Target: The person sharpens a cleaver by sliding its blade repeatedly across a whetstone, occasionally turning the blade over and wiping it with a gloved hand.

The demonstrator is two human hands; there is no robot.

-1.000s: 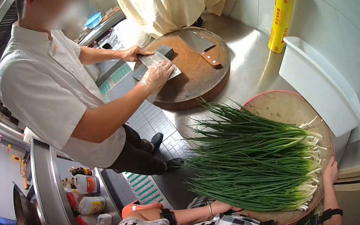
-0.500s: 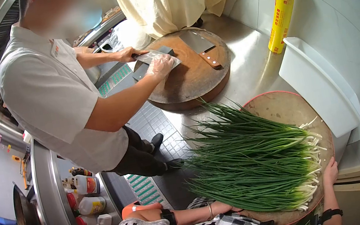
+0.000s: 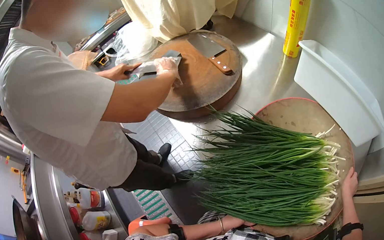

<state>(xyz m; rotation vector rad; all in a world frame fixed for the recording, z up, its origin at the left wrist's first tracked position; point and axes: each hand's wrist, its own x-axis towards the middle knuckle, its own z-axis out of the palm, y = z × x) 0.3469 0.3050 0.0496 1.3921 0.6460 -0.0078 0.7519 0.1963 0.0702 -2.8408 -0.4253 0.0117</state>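
A big bundle of green onions [image 3: 267, 173] lies across a round chopping board [image 3: 292, 113] with a red rim, white root ends to the right and green tips hanging over the left side. My right hand [image 3: 349, 184] grips the board's right front edge, its fingers against the rim. At the front left edge is my left hand [image 3: 233, 222], close by the lowest green tips. Its fingers are mostly hidden by the board and the greens, so their hold cannot be made out.
Across from me a co-worker [image 3: 61, 96] handles a cleaver [image 3: 147, 67] over a whetstone at a thick round block [image 3: 198, 93]. Another cleaver [image 3: 218, 62] lies there. A white bin [image 3: 339, 90] and a yellow film roll [image 3: 296, 11] stand right. Bottles [image 3: 96, 220] line a left shelf.
The co-worker's hands and cleaver have shifted left and the co-worker's arm has swung up. My hands and the green onions stay in place; the view has moved slightly.
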